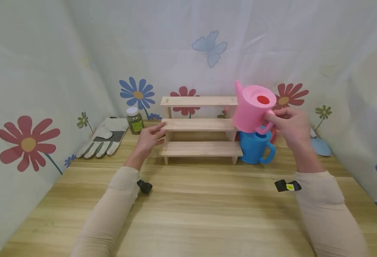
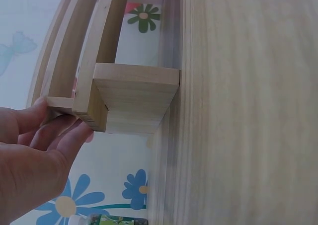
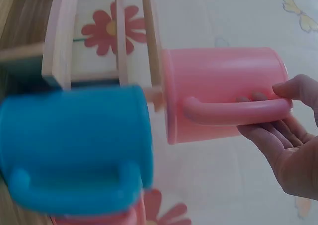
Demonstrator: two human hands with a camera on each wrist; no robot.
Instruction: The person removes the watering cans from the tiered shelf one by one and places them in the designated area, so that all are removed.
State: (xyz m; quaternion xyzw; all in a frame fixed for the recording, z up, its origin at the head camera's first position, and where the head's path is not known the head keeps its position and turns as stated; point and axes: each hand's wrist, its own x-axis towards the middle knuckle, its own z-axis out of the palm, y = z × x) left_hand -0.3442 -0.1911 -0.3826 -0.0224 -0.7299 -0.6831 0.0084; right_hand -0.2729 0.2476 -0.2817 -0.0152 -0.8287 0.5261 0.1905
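A pink watering can (image 1: 247, 116) is in my right hand (image 1: 292, 126), held by its handle near the right end of a three-tier wooden shelf (image 1: 201, 125). In the right wrist view, the fingers curl round the handle (image 3: 238, 112) with the can off the table. My left hand (image 1: 148, 141) pinches the left end of the middle tier, thumb above and fingers beneath in the left wrist view. A blue watering can (image 1: 252, 149) stands on the table beside the shelf's right end. Behind it, another pink can (image 3: 112, 219) is mostly hidden.
A jar with a white lid (image 1: 135, 123) stands left of the shelf, next to a pair of work gloves (image 1: 106, 137). At the right lies a light-blue trowel (image 1: 321, 147). A flower-printed curtain (image 1: 162, 46) hangs behind and around the wooden table (image 1: 207, 210).
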